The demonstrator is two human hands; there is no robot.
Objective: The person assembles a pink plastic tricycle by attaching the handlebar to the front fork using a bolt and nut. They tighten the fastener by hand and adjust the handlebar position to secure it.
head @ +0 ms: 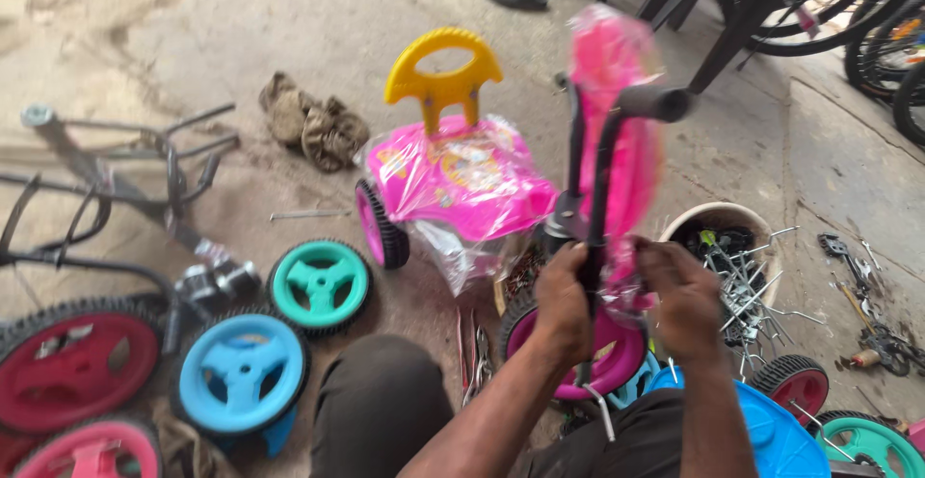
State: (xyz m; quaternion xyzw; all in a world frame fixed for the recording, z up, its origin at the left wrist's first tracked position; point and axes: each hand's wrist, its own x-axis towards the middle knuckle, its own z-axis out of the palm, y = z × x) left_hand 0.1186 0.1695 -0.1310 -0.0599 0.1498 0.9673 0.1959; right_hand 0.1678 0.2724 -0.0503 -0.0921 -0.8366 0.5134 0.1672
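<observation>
A pink toy tricycle [462, 184] wrapped in clear plastic stands on the ground, with a yellow backrest [442, 66]. My left hand [564, 303] grips the black handlebar stem [590, 199] just above the pink front wheel [617, 348]. My right hand [682, 295] pinches the plastic-covered pink front panel [617, 121] beside the stem. The black handlebar grip [655, 102] points right at the top.
Loose wheels lie at left: teal [320, 285], blue [241, 372], red [77, 362]. A black metal frame [116, 189] and a rag [313, 126] lie beyond. A white bucket of metal rods [732, 256], tools [867, 314] and bicycle wheels [886, 25] are at right.
</observation>
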